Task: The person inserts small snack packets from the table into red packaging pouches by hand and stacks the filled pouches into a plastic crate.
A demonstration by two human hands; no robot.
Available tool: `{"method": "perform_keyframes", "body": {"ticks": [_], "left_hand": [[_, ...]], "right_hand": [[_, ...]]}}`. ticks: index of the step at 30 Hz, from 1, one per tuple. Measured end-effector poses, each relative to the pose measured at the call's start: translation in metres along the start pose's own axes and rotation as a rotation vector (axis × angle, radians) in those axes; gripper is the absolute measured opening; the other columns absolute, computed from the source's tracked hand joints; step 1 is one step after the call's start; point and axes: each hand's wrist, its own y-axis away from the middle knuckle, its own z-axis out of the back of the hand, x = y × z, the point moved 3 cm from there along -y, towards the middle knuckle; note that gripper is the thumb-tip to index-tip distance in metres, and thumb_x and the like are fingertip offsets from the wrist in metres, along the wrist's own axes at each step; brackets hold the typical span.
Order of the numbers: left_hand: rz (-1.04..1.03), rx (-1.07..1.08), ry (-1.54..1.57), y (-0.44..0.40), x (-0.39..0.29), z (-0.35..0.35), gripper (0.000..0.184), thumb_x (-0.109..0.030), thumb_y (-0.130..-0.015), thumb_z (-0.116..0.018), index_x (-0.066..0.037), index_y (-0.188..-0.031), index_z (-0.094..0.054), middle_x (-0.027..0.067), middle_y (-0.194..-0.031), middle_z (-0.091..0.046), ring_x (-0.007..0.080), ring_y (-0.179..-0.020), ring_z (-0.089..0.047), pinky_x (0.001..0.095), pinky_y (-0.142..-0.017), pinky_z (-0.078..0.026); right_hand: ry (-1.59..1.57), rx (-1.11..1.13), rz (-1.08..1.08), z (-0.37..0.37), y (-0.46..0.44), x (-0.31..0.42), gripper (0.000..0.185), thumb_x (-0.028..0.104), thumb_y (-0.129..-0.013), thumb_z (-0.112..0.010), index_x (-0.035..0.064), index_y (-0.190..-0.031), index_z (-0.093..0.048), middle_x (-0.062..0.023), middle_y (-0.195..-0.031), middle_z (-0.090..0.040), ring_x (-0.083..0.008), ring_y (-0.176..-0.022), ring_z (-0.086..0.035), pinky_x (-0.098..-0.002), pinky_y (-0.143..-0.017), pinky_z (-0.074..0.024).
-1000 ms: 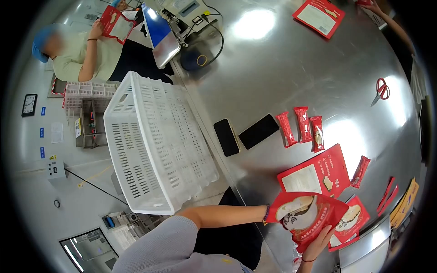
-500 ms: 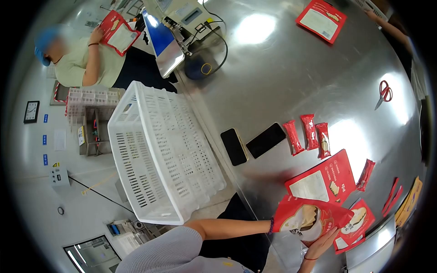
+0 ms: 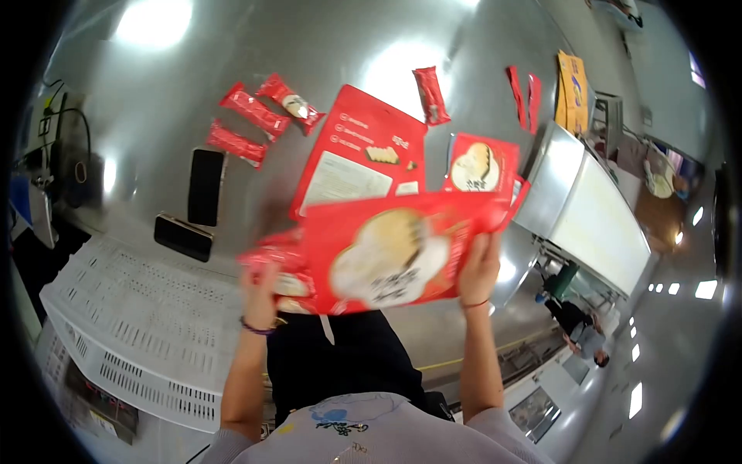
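Note:
A large red snack pouch (image 3: 386, 259) with a white cloud-shaped patch is held up in front of me, over the table edge. My right hand (image 3: 481, 272) is closed on its right edge. At the pouch's left end my left hand (image 3: 261, 294) is closed around small red wrapped snack packets (image 3: 280, 255), blurred and partly overlapping the pouch; their number cannot be made out. Just behind lies another red pouch (image 3: 352, 182), its label side up. To its right a smaller-looking red pouch (image 3: 481, 164) shows its front, partly covered by the held one.
Loose red packets (image 3: 255, 112) lie at left, a single packet (image 3: 431, 97) farther back. Two phones (image 3: 205, 189) rest near the table's edge, beside a white perforated crate (image 3: 139, 309). Red strips (image 3: 533, 100), a yellow package (image 3: 572, 93) and a metal-sided box (image 3: 568, 174) are at right.
My view has turned towards the right. The pouch has come up level before me. My left hand, hidden by the pouch earlier, now shows at its left end with small packets.

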Motion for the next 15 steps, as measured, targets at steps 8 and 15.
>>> {"method": "perform_keyframes", "body": {"ticks": [8, 15], "left_hand": [[0.061, -0.188, 0.235, -0.048, -0.031, 0.04, 0.03, -0.021, -0.093, -0.063, -0.002, -0.115, -0.059, 0.0069, -0.109, -0.064, 0.0126, -0.096, -0.061, 0.0287, -0.085, -0.049], [0.058, -0.1, 0.062, -0.069, -0.013, 0.016, 0.032, -0.022, -0.09, -0.068, 0.002, -0.11, -0.061, 0.0074, -0.103, -0.066, 0.0107, -0.093, -0.06, 0.0266, -0.081, -0.049]], "right_hand": [[0.692, -0.131, -0.518, 0.076, -0.148, -0.286, 0.065, 0.044, -0.096, -0.05, -0.0047, -0.138, -0.039, -0.0216, -0.137, -0.045, -0.0378, -0.124, -0.043, -0.0401, -0.105, -0.0365], [-0.851, 0.551, 0.073, -0.171, -0.024, -0.012, 0.045, 0.024, -0.097, -0.05, 0.0085, -0.138, -0.043, -0.0092, -0.124, -0.056, -0.0218, -0.107, -0.059, -0.033, -0.09, -0.0471]]}}
